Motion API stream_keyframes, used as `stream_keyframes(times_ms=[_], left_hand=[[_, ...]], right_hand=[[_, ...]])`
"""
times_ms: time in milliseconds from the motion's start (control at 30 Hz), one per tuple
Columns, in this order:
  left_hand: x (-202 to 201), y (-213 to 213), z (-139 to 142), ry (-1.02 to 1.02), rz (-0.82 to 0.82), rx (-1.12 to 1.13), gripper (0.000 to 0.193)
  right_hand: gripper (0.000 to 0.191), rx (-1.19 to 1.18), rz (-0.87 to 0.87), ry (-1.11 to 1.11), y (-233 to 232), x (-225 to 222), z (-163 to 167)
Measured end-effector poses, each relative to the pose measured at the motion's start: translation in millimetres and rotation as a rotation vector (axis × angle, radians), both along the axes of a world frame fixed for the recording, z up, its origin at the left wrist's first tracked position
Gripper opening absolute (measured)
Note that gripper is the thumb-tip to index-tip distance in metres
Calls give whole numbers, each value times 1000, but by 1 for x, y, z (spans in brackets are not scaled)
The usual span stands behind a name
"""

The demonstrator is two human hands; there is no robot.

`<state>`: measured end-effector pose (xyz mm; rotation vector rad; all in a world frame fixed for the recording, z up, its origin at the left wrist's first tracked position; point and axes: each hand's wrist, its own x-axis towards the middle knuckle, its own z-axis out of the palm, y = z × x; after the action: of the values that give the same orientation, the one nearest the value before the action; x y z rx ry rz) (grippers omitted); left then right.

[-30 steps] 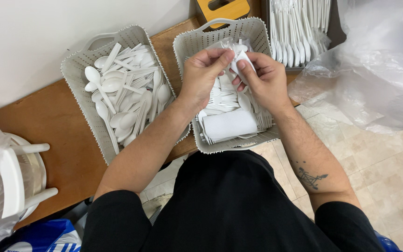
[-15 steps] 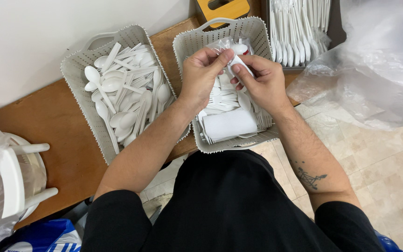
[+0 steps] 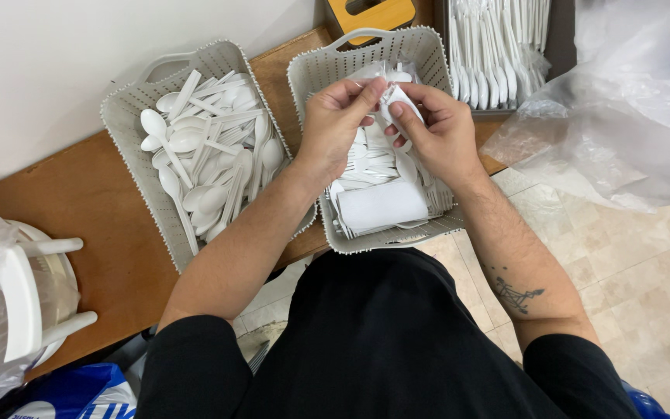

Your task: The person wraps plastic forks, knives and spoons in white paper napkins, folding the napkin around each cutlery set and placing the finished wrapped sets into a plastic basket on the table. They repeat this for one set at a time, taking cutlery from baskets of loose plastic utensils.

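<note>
A: Two hands on one item: left hand [image 3: 340,124] and right hand [image 3: 436,133] both pinch a small white wrapped packet [image 3: 391,99], fingertips closed narrowly on it.

B: Position?

A: Above the far half of the right grey basket [image 3: 319,74], over white forks and a folded napkin [image 3: 381,206].

B: Clearance?

A: Tight. Spoon basket [image 3: 129,116] just left, cutlery tray [image 3: 498,46] beyond, clear bag [image 3: 622,116] right. Basket overhangs the wooden counter [image 3: 79,202] edge.

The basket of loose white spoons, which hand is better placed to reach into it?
Left, probably. The left hand is on the side nearer the spoon basket, and its forearm already runs beside that basket's rim. The right hand sits farther off, over the other basket, pinching the small white packet.
</note>
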<state>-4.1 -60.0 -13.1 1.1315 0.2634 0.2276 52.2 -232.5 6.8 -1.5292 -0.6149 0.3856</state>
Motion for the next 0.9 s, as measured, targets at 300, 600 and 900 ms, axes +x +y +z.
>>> stream_keyframes(times_ms=[300, 600, 900], left_hand=[[-1, -1, 3, -48, -56, 109, 22], [-1, -2, 2, -97, -51, 196, 21], [-2, -1, 5, -88, -20, 285, 22]], right_hand=[[40, 67, 17, -11, -3, 2, 0], [18, 73, 2, 40, -2, 3, -1], [23, -15, 2, -115, -4, -1, 3]])
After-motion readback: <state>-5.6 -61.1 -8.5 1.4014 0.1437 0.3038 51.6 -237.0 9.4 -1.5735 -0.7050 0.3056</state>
